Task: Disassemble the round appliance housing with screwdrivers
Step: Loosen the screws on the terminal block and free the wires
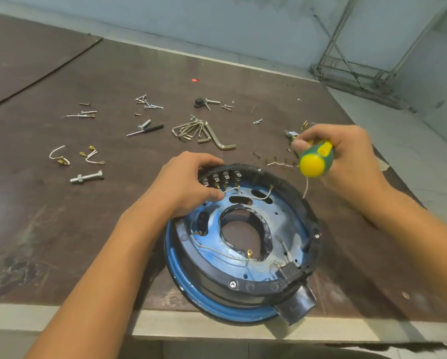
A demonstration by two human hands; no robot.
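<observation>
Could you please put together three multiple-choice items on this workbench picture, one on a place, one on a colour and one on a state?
1. Where does the bundle of hex keys lie?
A. inside the round housing
B. on the table beyond the housing
C. in the left hand

2. What colours is the screwdriver handle?
A. red and black
B. plain white
C. green and yellow

3. What is the left hand doing?
A. resting on the far rim of the round housing
B. lying flat on the bare table
C. holding a bolt

Answers: 1 B, the keys lie on the table behind the housing. 2 C, the grip in the right hand is green with a yellow end. 3 A, its fingers sit at the rim by the terminals.
</observation>
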